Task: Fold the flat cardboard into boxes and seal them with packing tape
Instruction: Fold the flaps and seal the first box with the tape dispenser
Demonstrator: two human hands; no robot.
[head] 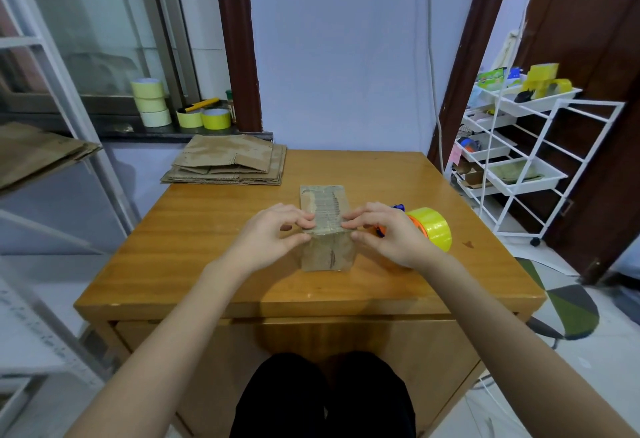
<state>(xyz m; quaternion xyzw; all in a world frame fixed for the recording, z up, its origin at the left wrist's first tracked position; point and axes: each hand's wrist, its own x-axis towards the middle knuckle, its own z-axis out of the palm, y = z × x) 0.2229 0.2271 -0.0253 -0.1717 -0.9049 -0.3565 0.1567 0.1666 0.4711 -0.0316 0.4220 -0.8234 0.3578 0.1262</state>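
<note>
Now, with left hand (273, 231) and right hand (384, 231) pinching the near top edge of the small box (325, 226) mid-table (207, 264), press tape flat outward from the seam, smoothing down the sides, avoiding wrinkles.

Both forearms are bare and reach forward from the lower corners, coming closer to each other toward the wrists. The left hand (268, 233) is held palm down, its fingers (304, 221) bent and pointing to the right, the thumb lying lower than them. The right hand (382, 231) mirrors it, with fingers (349, 218) bent and pointing to the left and the thumb under them. The fingertips of the two hands face each other, near but apart. Both wrists are nearly straight.
</note>
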